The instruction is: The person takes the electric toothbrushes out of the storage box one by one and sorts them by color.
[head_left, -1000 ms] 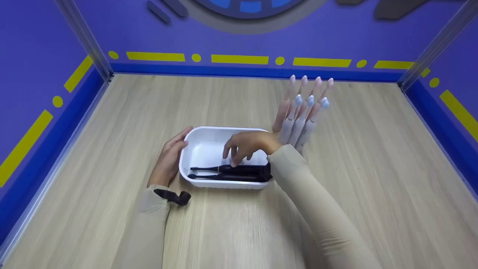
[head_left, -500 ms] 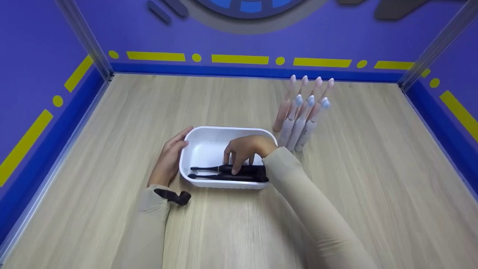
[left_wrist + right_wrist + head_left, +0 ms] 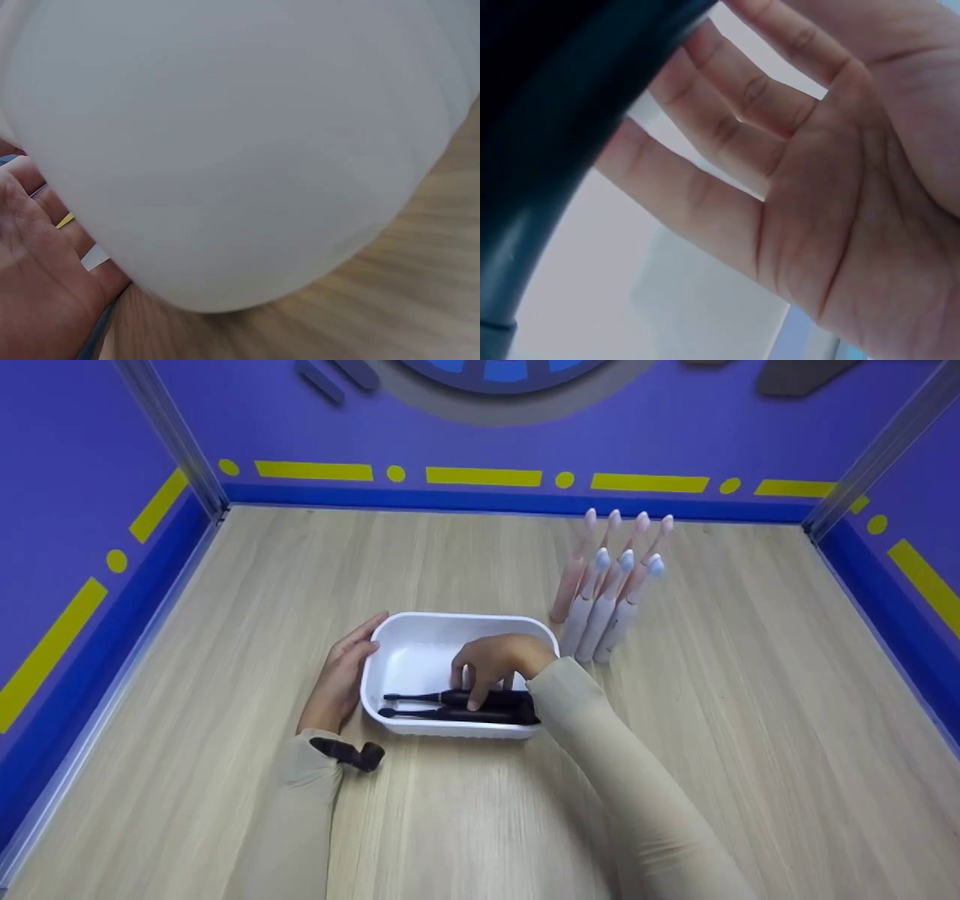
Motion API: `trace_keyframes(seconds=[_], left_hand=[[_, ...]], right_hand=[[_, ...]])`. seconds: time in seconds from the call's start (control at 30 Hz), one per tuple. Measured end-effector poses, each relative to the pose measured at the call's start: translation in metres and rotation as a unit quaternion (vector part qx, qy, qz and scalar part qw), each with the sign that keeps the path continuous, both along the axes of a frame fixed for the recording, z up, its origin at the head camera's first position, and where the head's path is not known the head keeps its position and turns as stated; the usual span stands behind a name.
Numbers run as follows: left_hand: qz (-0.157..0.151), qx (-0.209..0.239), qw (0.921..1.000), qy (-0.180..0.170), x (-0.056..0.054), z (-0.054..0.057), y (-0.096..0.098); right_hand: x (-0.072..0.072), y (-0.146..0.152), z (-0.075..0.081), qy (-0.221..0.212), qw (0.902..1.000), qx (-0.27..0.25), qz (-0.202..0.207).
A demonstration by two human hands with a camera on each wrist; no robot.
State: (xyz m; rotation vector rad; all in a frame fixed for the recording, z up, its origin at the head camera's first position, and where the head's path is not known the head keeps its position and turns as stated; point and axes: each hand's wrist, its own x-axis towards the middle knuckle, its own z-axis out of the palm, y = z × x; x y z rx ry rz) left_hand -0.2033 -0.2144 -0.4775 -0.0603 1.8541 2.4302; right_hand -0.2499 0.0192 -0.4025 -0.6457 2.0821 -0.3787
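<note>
A white plastic tub (image 3: pixel 420 656) stands mid-table. Two black electric toothbrushes lie in it along the near side, their heads pointing left. Over the rear black toothbrush (image 3: pixel 454 697) my right hand (image 3: pixel 496 660) reaches down and pinches its handle, thumb on the near side and fingers on the far side. In the right wrist view those fingers run behind the dark handle (image 3: pixel 570 112). The front black toothbrush (image 3: pixel 465 715) lies close to the thumb tip. My left hand (image 3: pixel 337 682) rests against the tub's left end, its fingers extended along the outer wall in the left wrist view.
Several electric toothbrushes stand upright to the right of the tub: pale white ones (image 3: pixel 598 622) in front, pink ones (image 3: pixel 568 589) behind. Blue-purple panels (image 3: pixel 480 450) enclose the back and sides of the wooden table (image 3: pixel 337 562).
My right hand has come down from just above the black toothbrushes, and its thumb and fingers now grip the rear one. The left hand and the tub have stayed in place.
</note>
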Motion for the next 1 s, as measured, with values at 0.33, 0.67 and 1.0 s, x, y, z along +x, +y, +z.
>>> trace_keyframes(seconds=[0.33, 0.67, 1.0], left_hand=[[0.002, -0.005, 1.0000, 0.004, 0.0001, -0.0012, -0.0007], [0.003, -0.007, 1.0000, 0.003, 0.0012, -0.0007, -0.0005], [-0.001, -0.010, 0.9999, -0.001, 0.0007, -0.0006, -0.0004]], right_hand=[[0.0006, 0.0007, -0.0023, -0.001, 0.9999, -0.006, -0.011], [-0.0002, 0.0014, -0.0021, 0.009, 0.9999, -0.002, 0.008], [-0.0039, 0.0053, -0.0025, 0.000, 0.9996, -0.005, 0.027]])
